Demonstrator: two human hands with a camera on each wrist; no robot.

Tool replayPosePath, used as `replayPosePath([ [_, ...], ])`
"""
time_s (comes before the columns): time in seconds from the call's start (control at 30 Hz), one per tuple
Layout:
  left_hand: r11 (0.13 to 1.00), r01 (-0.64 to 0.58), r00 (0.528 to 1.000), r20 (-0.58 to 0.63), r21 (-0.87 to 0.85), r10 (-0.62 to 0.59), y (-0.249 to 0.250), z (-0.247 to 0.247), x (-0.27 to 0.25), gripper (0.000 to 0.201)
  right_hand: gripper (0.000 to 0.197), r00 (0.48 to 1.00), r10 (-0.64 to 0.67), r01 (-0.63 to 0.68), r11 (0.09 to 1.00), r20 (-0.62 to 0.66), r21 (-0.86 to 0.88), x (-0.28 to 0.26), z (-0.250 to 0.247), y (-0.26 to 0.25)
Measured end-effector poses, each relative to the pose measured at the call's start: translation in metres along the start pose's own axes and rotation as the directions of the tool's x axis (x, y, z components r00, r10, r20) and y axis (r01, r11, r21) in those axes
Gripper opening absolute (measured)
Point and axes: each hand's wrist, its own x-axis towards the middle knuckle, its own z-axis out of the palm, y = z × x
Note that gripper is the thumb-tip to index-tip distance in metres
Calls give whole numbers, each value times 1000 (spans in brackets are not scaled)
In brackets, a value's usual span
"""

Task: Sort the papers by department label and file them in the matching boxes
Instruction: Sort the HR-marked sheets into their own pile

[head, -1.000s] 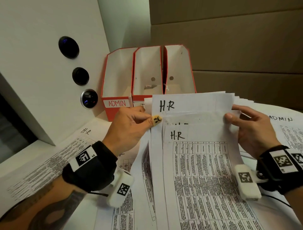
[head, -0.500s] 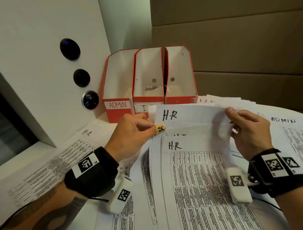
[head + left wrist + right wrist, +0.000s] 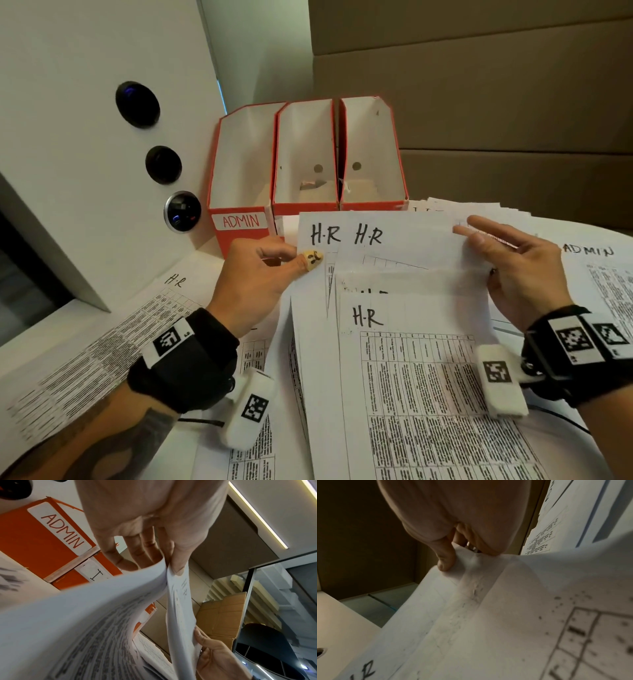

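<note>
Basically both hands hold the H.R papers (image 3: 383, 246) mid-frame: left hand (image 3: 253, 281) pinching the left edge, right hand (image 3: 520, 270) gripping the right. Square the edges first; the boxes (image 3: 305, 154) sit upper centre.

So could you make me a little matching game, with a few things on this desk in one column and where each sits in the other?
Things:
1. ADMIN box
2. left hand
3. right hand
4. ADMIN sheet

Places:
a. holds the HR sheets' right edge
b. leftmost of three boxes
c. far right on the desk
d. pinches the HR sheets' left edge

Pairs: 1-b, 2-d, 3-a, 4-c
</note>
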Motion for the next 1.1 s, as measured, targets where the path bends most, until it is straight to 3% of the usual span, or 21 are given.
replayPosePath([
  [0.23, 999, 45, 999, 6, 13, -45, -2, -4, 1, 28, 22, 998, 38, -36, 998, -43, 46, 2, -11, 3],
  [0.47, 1000, -6, 989, 148, 14, 3, 7, 14, -1, 22, 47, 991, 90, -89, 996, 99, -12, 2, -4, 6],
  [0.6, 999, -37, 989, 145, -16, 39, 8, 16, 0, 25, 40, 996, 60, -55, 995, 60, -79, 3, -6, 13],
  [0.77, 1000, 14, 992, 128, 0, -14, 11, 16, -1, 32, 50, 998, 15, -9, 994, 53, -105, 3, -6, 12],
  [0.9, 999, 39, 994, 104, 27, -42, 11, 15, -2, 37, 45, 999, 6, 0, 993, 48, -119, 1, -4, 10],
  [0.97, 998, 56, 991, 116, 34, -60, 14, 15, -3, 32, 30, 999, 19, -15, 996, 45, -83, 1, -3, 9],
  [1.03, 994, 84, 977, 191, 75, -97, 16, 17, -4, 34, 13, 998, 63, -62, 998, 29, -20, 2, -2, 8],
  [1.1, 982, 118, 944, 290, 149, -158, 14, 21, -6, 47, 10, 993, 122, -121, 992, -2, 31, 3, -1, 6],
])
